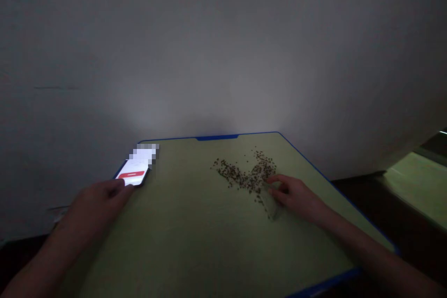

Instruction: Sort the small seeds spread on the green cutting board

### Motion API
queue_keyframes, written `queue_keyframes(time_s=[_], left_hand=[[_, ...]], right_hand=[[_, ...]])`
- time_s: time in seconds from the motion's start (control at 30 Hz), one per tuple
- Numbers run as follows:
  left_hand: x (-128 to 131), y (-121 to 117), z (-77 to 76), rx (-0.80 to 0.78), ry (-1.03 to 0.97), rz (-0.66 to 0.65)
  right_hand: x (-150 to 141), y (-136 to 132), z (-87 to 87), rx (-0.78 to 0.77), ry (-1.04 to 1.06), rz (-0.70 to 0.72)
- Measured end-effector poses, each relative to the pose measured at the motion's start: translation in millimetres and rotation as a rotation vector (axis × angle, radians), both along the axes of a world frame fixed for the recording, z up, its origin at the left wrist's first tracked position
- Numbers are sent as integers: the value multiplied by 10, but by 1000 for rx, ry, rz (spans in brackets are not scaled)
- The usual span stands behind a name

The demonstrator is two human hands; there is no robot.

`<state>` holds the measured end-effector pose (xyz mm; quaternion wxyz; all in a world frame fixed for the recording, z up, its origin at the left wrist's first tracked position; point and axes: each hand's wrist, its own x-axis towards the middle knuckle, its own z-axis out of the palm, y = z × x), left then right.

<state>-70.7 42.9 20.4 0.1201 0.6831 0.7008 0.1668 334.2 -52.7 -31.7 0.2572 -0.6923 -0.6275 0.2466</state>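
At the left of the table, a lit phone point(134, 171) has a white screen with a red bar; its upper part is blurred out. My left hand point(101, 198) is closed at the phone's near end, thumb and forefinger against it. Many small dark grains point(246, 178), perhaps seeds or beads, lie scattered in a loose V shape. My right hand point(293, 195) reaches their right side, forefinger and thumb slightly apart, with no grain visible between them. Under and beside that thumb is something thin and see-through point(270, 207), maybe a plastic bag; its outline is faint.
The pale tabletop point(188, 233) has a blue rim and a blue piece point(217, 138) on its far edge. Behind it stands a plain grey wall point(223, 56). Another pale surface point(419, 186) lies to the right across a dark gap. The light is dim.
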Motion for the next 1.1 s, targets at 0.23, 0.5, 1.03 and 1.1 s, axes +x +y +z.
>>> queue_keyframes(time_s=[0.23,0.5,1.03,1.1], left_hand=[[-30,-19,-35,-13,103,-74],[2,-49,-35,41,43,-100],[54,-91,-48,82,2,-94],[49,-91,-53,89,-2,-95]], right_hand=[[-536,161,35,1,49,63],[-557,160,142,-30,124,118],[-611,-429,-8,-186,127,117],[-708,-376,-20,-179,117,147]])
